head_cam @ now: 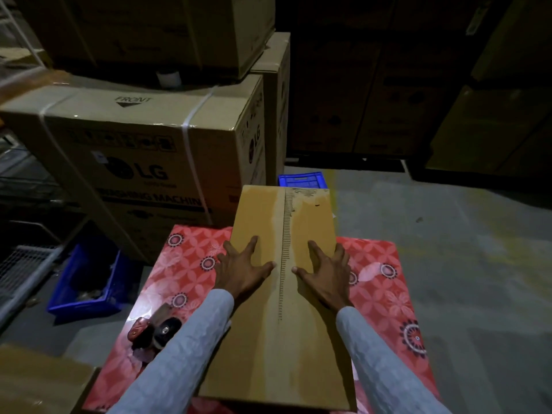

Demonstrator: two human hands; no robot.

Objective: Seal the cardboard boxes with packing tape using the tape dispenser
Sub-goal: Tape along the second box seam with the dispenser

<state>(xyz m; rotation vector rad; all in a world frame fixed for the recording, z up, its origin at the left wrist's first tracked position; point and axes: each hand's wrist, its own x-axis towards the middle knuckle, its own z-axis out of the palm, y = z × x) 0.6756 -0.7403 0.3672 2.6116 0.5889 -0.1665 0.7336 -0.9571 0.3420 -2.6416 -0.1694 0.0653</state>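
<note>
Head view looks down on a long, narrow cardboard box lying under both hands on a red floral-patterned surface. Its top is plain tan, with a glossy strip of clear tape running lengthwise down the middle over the flap seam, and a column of small black printed marks along that line (the print is too fine to read). The left hand lies flat on the box to the left of the seam, fingers spread and straight, holding nothing; the right hand mirrors it on the other side, also flat and spread, its thumb tip near the seam. Just outside the left sleeve, the tape dispenser rests on the red surface, red-handled with a dark roller. Beyond the fingertips stands a blue crate, and to the left of it a strapped LG carton.
</note>
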